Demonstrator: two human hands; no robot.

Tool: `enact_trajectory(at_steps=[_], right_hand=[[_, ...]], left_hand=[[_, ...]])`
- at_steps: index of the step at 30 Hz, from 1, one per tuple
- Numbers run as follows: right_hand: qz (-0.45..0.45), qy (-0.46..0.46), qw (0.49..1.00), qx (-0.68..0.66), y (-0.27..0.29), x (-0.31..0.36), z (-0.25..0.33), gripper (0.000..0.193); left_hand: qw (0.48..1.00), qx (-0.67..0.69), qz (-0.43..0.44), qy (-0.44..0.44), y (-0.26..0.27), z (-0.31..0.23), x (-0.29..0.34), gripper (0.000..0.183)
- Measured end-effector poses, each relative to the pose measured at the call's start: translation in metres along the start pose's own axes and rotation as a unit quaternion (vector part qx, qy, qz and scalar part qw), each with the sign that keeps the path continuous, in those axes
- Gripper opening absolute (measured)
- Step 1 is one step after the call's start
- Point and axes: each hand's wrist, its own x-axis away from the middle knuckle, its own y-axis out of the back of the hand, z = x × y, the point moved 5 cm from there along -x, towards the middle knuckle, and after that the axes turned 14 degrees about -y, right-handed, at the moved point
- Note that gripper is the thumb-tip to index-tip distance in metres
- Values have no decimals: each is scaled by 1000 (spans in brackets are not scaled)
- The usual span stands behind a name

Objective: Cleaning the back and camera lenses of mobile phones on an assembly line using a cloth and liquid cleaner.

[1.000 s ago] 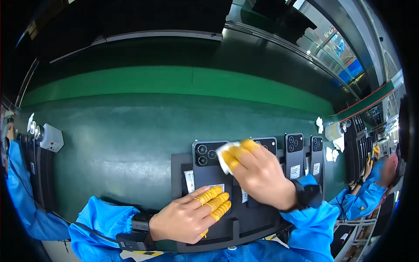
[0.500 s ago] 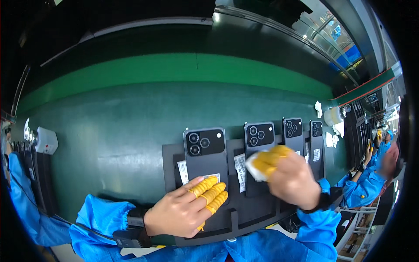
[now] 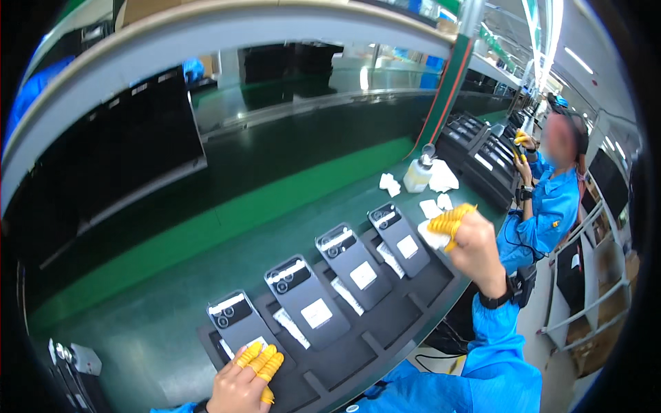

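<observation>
Several dark grey smartphones lie face down in a row in a black tray (image 3: pixel 396 322), with white labels on their backs. My left hand (image 3: pixel 237 382) wears yellow finger cots. Its fingers lie outstretched on the lower part of the leftmost phone (image 3: pixel 237 330), partly covering its label. Up at the right, beyond the rightmost phone (image 3: pixel 403 237), my right hand (image 3: pixel 475 248) pinches a white wipe (image 3: pixel 435 237) in yellow-covered fingers, apart from the phones. Between them lie the second phone (image 3: pixel 297 296) and the third phone (image 3: pixel 354 260). White printed strips sit beside the phones.
Behind the tray's right end stands a translucent bottle (image 3: pixel 418 177) with a metal top, among crumpled white wipes (image 3: pixel 390 184). Another bottle (image 3: pixel 87 359) is at the far left. Stacked black trays (image 3: pixel 478 155) and a co-worker in blue (image 3: pixel 556 213) are at right. A green post (image 3: pixel 444 103) rises behind.
The view has swung to the right. My right hand has left the second phone and moved right past the row's end, still holding the wipe. My left hand remains on the leftmost phone.
</observation>
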Motion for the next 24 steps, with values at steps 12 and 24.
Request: enact_trajectory(at_steps=[12,24], right_hand=[[-298,31,951,-76,64,-272,18,26],[-271,41,962,-5,66,-367,54,20]], left_hand=[[998,-9,-49,-42,7,-42,10,51],[990,112,-84,-20,8,-38,11,41]])
